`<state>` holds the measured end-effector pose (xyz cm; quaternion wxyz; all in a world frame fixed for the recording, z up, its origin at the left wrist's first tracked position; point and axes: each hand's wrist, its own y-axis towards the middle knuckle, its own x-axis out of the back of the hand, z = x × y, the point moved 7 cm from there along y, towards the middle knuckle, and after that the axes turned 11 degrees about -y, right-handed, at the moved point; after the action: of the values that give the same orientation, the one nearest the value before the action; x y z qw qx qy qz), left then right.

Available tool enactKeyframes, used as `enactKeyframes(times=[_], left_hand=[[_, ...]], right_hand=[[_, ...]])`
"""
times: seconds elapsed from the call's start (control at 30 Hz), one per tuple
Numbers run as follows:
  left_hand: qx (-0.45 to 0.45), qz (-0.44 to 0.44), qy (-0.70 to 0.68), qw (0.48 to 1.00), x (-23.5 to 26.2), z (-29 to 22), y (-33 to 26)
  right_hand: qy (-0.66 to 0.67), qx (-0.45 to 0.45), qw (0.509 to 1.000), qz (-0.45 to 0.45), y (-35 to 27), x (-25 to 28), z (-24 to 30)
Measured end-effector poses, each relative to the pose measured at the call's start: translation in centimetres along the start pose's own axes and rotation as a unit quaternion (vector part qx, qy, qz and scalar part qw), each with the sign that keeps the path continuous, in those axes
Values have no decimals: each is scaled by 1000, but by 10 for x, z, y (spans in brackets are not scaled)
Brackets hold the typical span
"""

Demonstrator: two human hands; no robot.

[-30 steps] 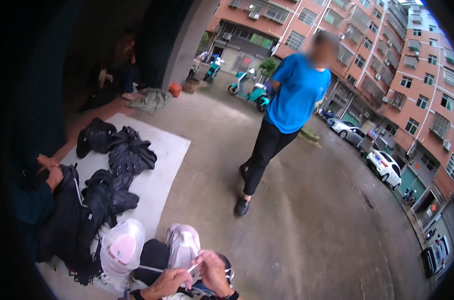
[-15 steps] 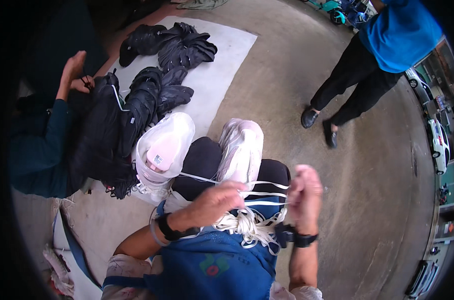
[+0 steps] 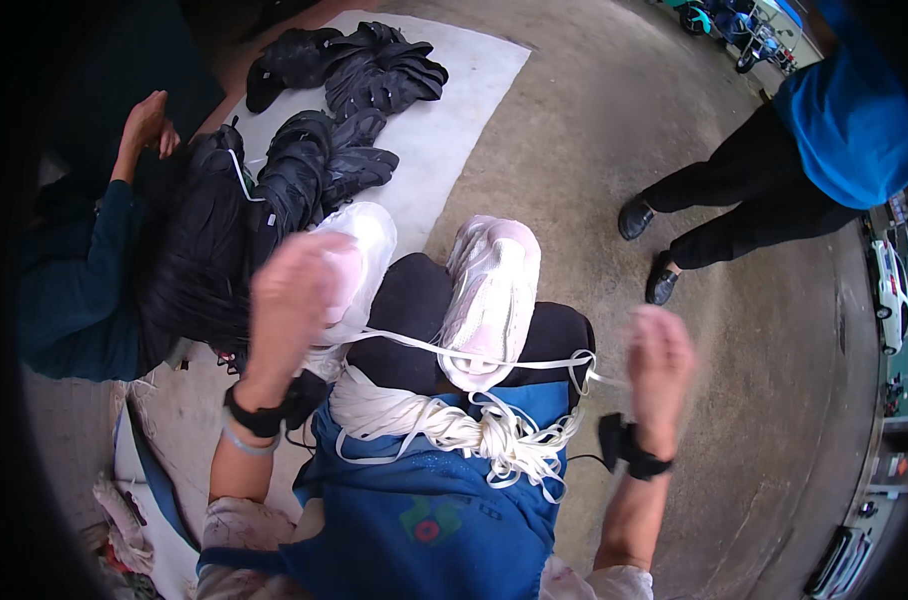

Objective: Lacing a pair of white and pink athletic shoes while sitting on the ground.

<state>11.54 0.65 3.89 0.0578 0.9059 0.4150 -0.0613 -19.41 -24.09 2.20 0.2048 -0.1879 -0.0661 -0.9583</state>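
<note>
A long white shoelace [image 3: 414, 343] stretches over my lap, with a small loop near its right end. That end reaches my right hand [image 3: 660, 365], which is closed and raised at the right, slightly blurred. My left hand [image 3: 296, 292] is lifted in front of a white and pale pink shoe upper [image 3: 374, 235]; motion smears its fingers. Between my knees stands another white and pink shoe upper [image 3: 494, 290], or a stack of them, its lower end beneath the lace. A knotted bundle of white shoelaces [image 3: 504, 440] lies on my blue apron [image 3: 374, 540].
Black shoe uppers [image 3: 304, 180] pile up at the left, with more on a white sheet [image 3: 484, 75]. A co-worker's hand [image 3: 149, 125] is beside them. Another person in a blue top [image 3: 854, 130] stands at the right on the concrete floor [image 3: 574, 130].
My hands have moved apart, the left one up and left to the shoe upper, the right one outward. Several lace strands between them have given way to one long strand.
</note>
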Motion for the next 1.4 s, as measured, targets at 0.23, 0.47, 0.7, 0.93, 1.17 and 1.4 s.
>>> enactKeyframes(times=[0.23,0.47,0.7,0.93,1.17,1.4], left_hand=[[-27,186,193,963,-91,62,14],[-45,201,329,922,-110,108,31],[-118,232,326,909,-125,109,34],[-130,261,315,903,-133,108,38],[-162,281,319,890,-137,105,36],[-155,284,306,896,-136,109,36]], right_hand=[[-195,193,951,141,22,-116,-6],[-236,236,935,123,29,-135,1],[-277,229,918,166,33,-139,9],[-256,229,919,192,39,-142,4],[-208,204,939,185,39,-138,-4],[-226,233,926,195,38,-140,-2]])
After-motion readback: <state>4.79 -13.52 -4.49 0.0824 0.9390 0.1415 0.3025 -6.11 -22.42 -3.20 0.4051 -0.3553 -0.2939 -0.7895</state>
